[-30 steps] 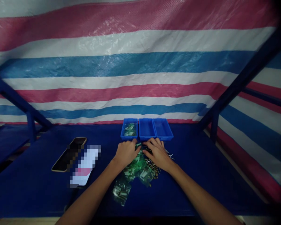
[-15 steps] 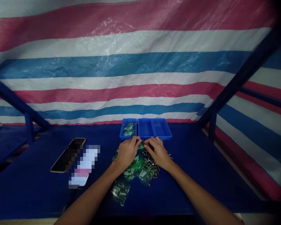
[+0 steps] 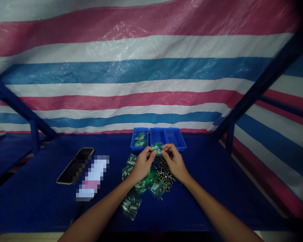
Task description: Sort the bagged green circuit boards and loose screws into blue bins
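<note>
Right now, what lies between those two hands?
A small greenish bag lies between the left hand and right hand, pinched by both, as the head view shows.

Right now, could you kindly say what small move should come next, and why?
Perhaps carry the held bag into the left bin, since the left hand and right hand pinch it close by, and similar-looking bags lie there.
</note>
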`<state>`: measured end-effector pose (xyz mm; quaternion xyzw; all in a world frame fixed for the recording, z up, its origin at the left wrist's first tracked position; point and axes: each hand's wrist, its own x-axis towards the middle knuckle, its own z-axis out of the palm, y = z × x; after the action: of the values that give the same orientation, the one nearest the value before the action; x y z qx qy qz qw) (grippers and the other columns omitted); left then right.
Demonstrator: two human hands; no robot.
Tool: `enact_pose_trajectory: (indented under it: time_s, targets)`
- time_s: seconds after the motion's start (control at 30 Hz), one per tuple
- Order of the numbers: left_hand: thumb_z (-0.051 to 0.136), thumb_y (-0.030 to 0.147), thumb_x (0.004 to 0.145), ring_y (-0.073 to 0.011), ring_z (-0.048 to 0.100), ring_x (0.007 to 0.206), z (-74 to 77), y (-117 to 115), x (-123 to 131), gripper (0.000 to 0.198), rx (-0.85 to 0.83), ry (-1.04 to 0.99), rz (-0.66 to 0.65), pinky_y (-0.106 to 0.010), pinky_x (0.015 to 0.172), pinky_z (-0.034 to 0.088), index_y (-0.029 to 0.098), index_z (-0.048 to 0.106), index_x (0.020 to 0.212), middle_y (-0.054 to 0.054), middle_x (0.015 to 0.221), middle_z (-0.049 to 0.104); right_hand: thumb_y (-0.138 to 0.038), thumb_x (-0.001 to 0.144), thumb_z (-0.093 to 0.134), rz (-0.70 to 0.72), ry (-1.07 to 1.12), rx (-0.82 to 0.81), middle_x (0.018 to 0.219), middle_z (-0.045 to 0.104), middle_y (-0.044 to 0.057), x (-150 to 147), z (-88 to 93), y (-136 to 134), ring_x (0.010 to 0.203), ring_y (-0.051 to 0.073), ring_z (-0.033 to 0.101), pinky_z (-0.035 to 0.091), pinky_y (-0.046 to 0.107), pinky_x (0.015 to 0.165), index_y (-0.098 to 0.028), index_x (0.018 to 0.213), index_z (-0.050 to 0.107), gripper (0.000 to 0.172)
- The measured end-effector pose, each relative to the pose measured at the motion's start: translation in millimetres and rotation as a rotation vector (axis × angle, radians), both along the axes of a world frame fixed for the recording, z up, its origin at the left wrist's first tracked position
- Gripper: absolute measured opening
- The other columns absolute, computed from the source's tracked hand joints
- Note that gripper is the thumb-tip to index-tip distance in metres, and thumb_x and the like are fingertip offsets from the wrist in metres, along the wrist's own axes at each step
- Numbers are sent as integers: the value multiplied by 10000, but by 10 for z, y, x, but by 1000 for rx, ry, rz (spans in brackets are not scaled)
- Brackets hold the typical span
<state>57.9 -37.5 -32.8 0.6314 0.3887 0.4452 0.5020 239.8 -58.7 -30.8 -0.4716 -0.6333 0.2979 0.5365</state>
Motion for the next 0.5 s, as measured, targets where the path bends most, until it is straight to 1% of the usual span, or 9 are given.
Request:
enact_pose_trajectory:
  time_s: [0.07,0.13,0.23,0.37,0.5]
  targets:
    - [593,565,1003,-106,384,569,5,15,-9,373,-26,-31,-10,-213,543,290,210,512,922,84,632,399,-410,1004,652,-1,36,-15,947,660,8,-7,-6,2,755,185,577,464,314,735,-260,1181,521,267]
    - [609,568,993,-98,361,549,25,28,-26,384,-44,-53,-35,-207,529,271,214,490,900,86,627,412,-400,983,684,-1,62,-27,938,665,-3,-11,-12,5,718,176,555,449,306,703,-270,1173,479,307]
    - [645,561,974,-82,320,531,42,41,-45,414,-57,-70,-80,-202,517,239,213,461,843,87,622,413,-388,972,699,5,80,-43,905,626,-21,-9,-16,8,713,170,536,433,298,688,-276,1133,465,305]
    - [666,548,968,-72,276,508,6,61,-44,442,-63,-76,-97,-201,506,211,210,441,793,101,580,356,-387,973,695,10,97,-36,881,582,-30,7,-21,22,703,164,517,420,295,679,-277,1102,468,283]
    - [617,563,995,-72,313,487,-50,87,-32,416,-86,-76,-74,-203,493,234,202,496,827,90,583,421,-400,976,690,-8,97,-26,861,574,-31,18,-36,41,693,165,514,424,296,671,-275,1083,473,272]
